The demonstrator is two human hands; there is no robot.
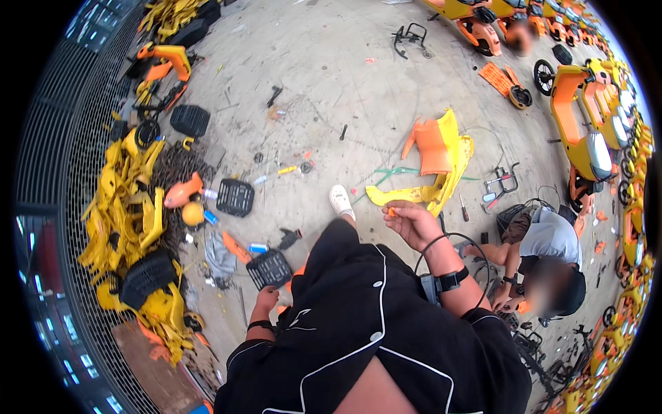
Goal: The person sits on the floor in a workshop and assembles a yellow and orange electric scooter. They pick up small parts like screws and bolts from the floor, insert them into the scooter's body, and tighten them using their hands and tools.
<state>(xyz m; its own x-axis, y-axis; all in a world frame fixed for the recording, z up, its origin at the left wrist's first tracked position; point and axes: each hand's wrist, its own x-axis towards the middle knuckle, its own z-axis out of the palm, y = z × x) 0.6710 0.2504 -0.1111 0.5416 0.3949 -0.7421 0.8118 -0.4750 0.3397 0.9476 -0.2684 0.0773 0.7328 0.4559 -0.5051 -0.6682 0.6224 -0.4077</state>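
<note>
the person looks down at their own body in a black shirt with white lines. the right hand (412, 222) is lifted up in front of the chest. its fingers (396, 210) pinch a small orange piece (391, 212), which sits at the fingertips, up in the air above the floor (324, 76). a black band (452, 279) goes around the right wrist, and a thin black cable (441, 241) loops by the arm.

the left hand (265, 300) hangs low by the person's side. its fingers are curled in, and i cannot tell if they hold anything. it is just beside a black plastic basket (269, 268) that lies on the floor.

one white shoe (340, 201) pokes out in front of the person. near it lies a big yellow and orange bike shell (434, 162). another black basket (235, 197) lies further left, and a heap of yellow plastic parts (127, 207) is piled beside a metal fence (55, 138). small tools and bits are scattered all over the grey floor.

on the right, another person in a grey shirt (552, 238) bends low over some wires. orange and yellow bikes (586, 131) stand in a row along the right side.
</note>
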